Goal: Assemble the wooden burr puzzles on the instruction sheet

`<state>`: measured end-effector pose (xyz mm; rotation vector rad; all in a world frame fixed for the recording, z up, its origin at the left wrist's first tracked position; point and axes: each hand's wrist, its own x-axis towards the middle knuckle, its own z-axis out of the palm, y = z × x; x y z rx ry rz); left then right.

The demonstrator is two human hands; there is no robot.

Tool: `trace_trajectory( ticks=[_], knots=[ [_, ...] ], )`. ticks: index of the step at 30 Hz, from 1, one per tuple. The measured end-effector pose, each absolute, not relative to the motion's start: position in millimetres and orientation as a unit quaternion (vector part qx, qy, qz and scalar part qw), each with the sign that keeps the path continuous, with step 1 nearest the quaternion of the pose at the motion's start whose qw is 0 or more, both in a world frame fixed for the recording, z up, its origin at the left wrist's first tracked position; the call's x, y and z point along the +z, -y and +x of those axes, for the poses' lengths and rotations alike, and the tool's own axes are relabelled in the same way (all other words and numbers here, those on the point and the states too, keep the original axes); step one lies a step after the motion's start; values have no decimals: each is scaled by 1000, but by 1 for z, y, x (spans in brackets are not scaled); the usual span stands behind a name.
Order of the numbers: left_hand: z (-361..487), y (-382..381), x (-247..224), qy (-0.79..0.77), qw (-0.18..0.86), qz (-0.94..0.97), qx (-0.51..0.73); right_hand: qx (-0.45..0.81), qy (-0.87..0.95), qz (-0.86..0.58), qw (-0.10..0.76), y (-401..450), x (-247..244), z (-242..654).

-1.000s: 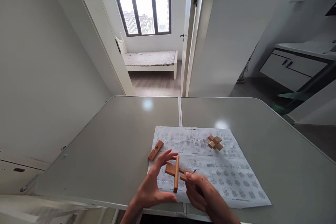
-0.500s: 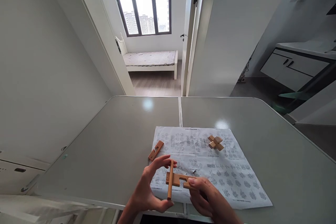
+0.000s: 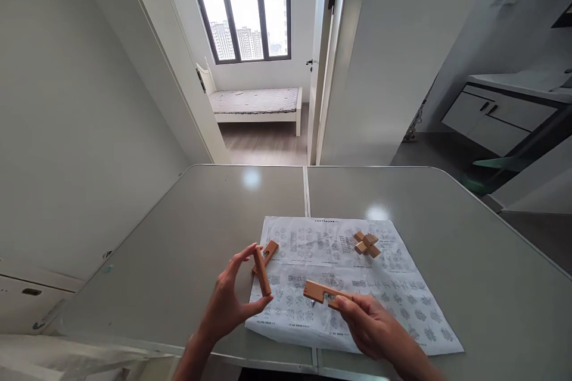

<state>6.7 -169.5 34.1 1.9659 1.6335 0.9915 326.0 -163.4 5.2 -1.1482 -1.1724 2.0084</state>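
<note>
Between thumb and fingertips, my left hand (image 3: 226,297) grips a wooden puzzle piece (image 3: 262,272) by its two ends, tilted above the paper's left side. My right hand (image 3: 375,324) pinches the right end of a notched wooden puzzle piece (image 3: 315,290), whose cut-out faces down toward the sheet. The two held pieces are apart. Behind the left-hand piece, another notched wooden piece (image 3: 271,248) lies on the paper's left edge, partly covered. An assembled wooden cross puzzle (image 3: 367,244) rests on the upper right of the printed instruction sheet (image 3: 357,309).
The sheet lies creased on a grey table (image 3: 179,250) with a seam down its middle. Beyond the far edge, a doorway opens on a room with a bed (image 3: 254,101) and a window. A white cabinet (image 3: 496,113) stands at the right.
The two pieces, crossed before, are now separated. My left hand has moved left and up with its piece; my right hand has shifted right with the notched one.
</note>
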Motion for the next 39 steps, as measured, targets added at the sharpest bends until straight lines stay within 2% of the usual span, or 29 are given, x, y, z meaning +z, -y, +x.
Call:
trace_trajectory(
  ticks=[3,7,13,18,25,30,39],
  knots=[
    [18,157,31,-548,146,764,310,675,538,-450,228,158,10,309],
    [23,141,32,-519,147,807,240,650,593,-446,161,148,15,300],
    [16,126,35,-494,184,834,164,553,639,-500,188,126,13,296],
    [13,120,37,-474,192,846,148,547,628,-527,169,108,2,278],
    [29,128,25,-490,178,836,174,518,629,-523,249,112,-3,273],
    [48,128,7,-506,130,835,171,512,620,-503,318,128,-3,291],
    [34,103,-9,-535,57,825,173,491,612,-507,358,141,-14,302]
  ],
)
